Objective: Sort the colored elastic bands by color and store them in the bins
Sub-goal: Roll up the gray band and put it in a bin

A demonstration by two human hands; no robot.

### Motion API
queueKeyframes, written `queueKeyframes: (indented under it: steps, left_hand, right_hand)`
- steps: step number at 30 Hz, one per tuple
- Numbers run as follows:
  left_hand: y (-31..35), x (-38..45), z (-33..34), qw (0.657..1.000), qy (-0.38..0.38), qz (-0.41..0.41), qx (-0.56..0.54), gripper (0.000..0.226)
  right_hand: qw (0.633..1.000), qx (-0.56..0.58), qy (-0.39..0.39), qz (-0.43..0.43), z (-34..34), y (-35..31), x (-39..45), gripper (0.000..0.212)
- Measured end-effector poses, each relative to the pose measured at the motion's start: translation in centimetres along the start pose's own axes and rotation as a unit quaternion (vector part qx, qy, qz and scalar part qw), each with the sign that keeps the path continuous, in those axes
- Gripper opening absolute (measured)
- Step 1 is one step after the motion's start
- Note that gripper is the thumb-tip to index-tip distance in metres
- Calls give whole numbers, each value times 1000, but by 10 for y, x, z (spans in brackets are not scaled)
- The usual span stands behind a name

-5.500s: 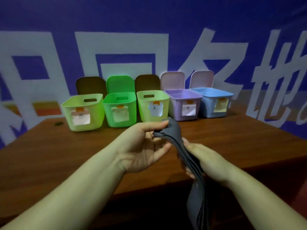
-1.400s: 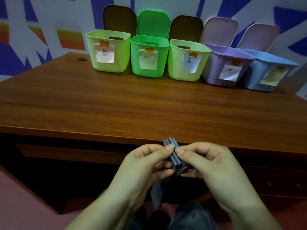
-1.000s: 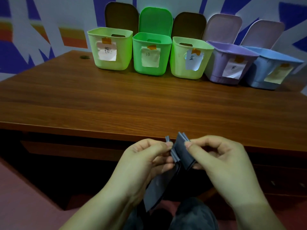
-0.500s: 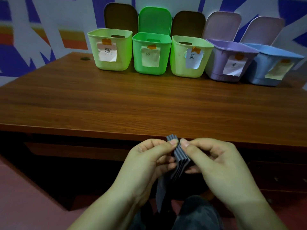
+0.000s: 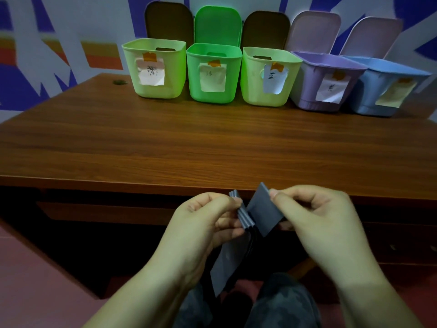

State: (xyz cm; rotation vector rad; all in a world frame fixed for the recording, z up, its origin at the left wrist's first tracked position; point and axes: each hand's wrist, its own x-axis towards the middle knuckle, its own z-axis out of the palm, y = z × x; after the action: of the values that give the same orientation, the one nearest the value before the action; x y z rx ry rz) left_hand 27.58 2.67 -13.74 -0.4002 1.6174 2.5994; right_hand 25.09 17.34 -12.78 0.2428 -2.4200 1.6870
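I hold a bundle of flat, dark grey elastic bands (image 5: 246,216) in front of my lap, just short of the near edge of the brown wooden table (image 5: 189,143), with their loose lengths hanging down between my knees. They look thin, light and floppy, more like soft ribbon than anything stiff, so I judge they carry no weight worth minding but will slide over one another and cling together in a stack. The best place to take hold seems to be the folded top, where the edges fan apart and one layer can be peeled from the rest.

My left hand (image 5: 208,223) pinches the stacked folds between thumb and curled fingers, keeping the bundle upright. My right hand (image 5: 314,218) pinches the top corner of a single band, which is drawn out to the right as a flat panel, tilted away from the stack. Both wrists are low and close together, palms turned inward toward each other.

Across the table stand five open plastic bins (image 5: 214,72) in a row, each with a paper label taped on: pale green, bright green, pale green, lilac and light blue. In this dim light I cannot tell the bands' true colour.
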Motion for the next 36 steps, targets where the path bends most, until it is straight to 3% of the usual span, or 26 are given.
queueKeyframes:
  steps: [21,25,27,29,31,32,34,36]
  left_hand:
    - [1,-2,8,1000,-19,17,-8,8]
    - [2,0,6,999,-24,22,-17,17]
    - [6,2,2,999,-8,39,8,30]
    - [11,2,-4,989,-4,120,91,22]
    - [20,2,-9,961,-38,219,162,16]
    - [24,4,-11,951,-72,238,181,31]
    - [36,13,-4,943,-154,213,203,47]
    - [52,17,15,937,-227,173,203,34]
  right_hand:
    - [995,4,-92,-28,0,-16,-8,12]
    - [994,-23,-100,-31,-1,-17,-1,20]
    - [994,-14,-108,-31,-4,-17,9,13]
    - [990,-10,-136,-41,-9,-23,19,8]
    - [981,-27,-175,-79,-18,-35,31,9]
    - [973,-44,-200,-105,-23,-45,36,8]
    - [955,-79,-242,-153,-30,-68,44,4]
    - [944,-90,-260,-180,-36,-91,51,4]
